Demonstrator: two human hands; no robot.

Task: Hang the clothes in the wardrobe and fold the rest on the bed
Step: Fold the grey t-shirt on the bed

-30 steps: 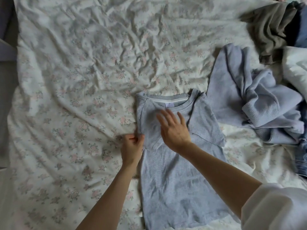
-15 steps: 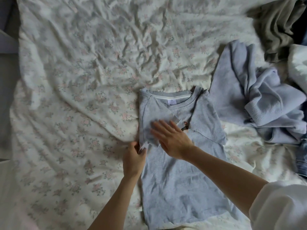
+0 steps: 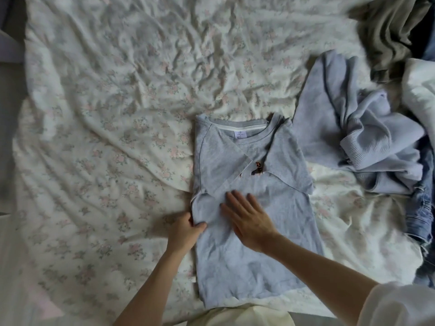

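Note:
A light grey T-shirt (image 3: 254, 255) lies flat on the floral bedsheet (image 3: 106, 114), neck pointing away from me, with both sleeves folded inward over the chest. A small dark motif shows between the folded sleeves. My left hand (image 3: 183, 231) pinches the shirt's folded left edge at about waist height. My right hand (image 3: 247, 220) lies flat on the shirt's middle, fingers straight and spread, just below the folded sleeves.
A crumpled pale blue sweatshirt (image 3: 367, 142) lies right of the shirt. Blue jeans (image 3: 423, 217) hang along the right edge. An olive-grey garment (image 3: 390, 31) and a white cloth (image 3: 421, 95) pile up at the top right. A cream garment on me shows at the bottom.
Both hands have slid down the shirt toward me. The right hand left the chest area, uncovering the folded sleeves and the dark motif.

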